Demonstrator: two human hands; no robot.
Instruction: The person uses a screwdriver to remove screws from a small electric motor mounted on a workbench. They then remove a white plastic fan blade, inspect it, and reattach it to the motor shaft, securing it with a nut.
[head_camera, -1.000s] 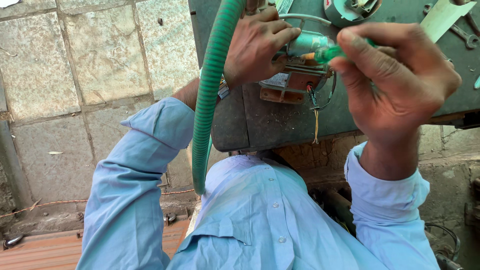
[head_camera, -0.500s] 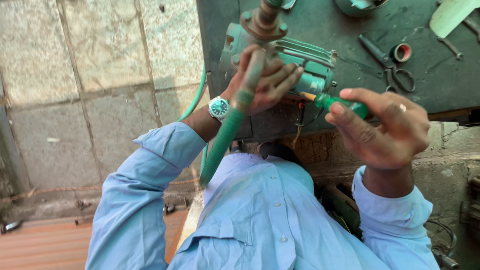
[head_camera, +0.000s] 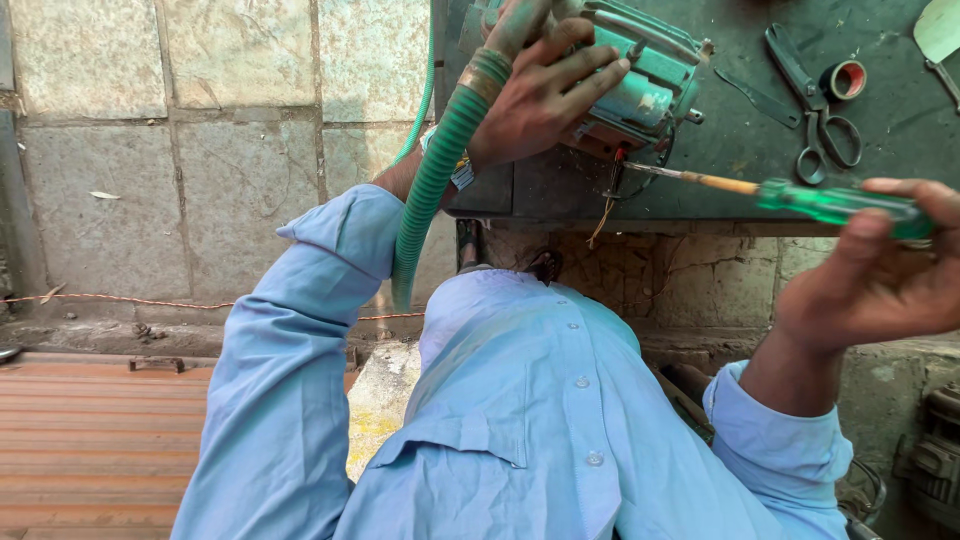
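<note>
My left hand (head_camera: 545, 95) grips a small green water pump (head_camera: 640, 85) at the edge of a dark green workbench (head_camera: 740, 120). A ribbed green hose (head_camera: 435, 180) runs from the pump down past my wrist. My right hand (head_camera: 880, 275) holds a green-handled screwdriver (head_camera: 790, 195) nearly level, its metal tip pointing left under the pump, close to some loose wires (head_camera: 607, 205). Both arms are in light blue sleeves.
On the bench lie scissors (head_camera: 815, 115), a roll of tape (head_camera: 845, 80) and another metal tool (head_camera: 740, 92). A stone-tile wall (head_camera: 200, 130) stands at left, with reddish wooden boards (head_camera: 90, 430) below. Cracked masonry sits under the bench.
The view has dropped lower. My right hand has drawn the screwdriver away to the right, so its shaft now shows. My left hand has stayed on the pump.
</note>
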